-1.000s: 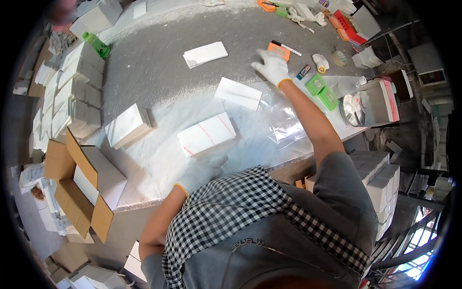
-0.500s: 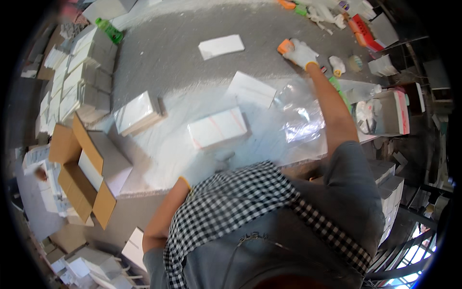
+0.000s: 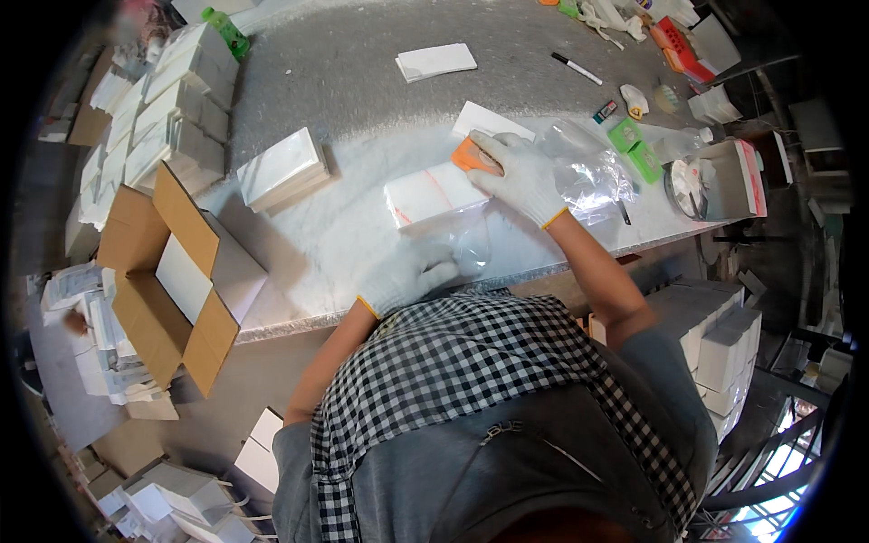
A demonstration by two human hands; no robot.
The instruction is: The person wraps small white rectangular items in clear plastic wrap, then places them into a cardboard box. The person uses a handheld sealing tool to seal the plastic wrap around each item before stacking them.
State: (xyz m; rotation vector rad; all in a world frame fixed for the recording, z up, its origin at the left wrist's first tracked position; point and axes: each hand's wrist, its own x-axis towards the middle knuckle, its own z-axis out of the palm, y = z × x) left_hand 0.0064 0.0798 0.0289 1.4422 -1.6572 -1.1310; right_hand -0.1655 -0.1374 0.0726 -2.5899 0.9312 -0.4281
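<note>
Right hand [image 3: 523,176] grips orange block [image 3: 468,156].
White pack [image 3: 422,195] below-left of grip, long axis rising rightward; can't tell left hand's [image 3: 407,276] grip.

Two white-gloved hands [image 3: 523,179], one held orange block [image 3: 474,157], two adjoining green boxes [image 3: 625,135], one black-and-white marker [image 3: 577,69], one green plastic bottle [image 3: 226,34], one open brown cardboard carton [image 3: 186,222].

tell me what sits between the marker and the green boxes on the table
In the head view, a small dark box lies between the marker and the green boxes.
</note>
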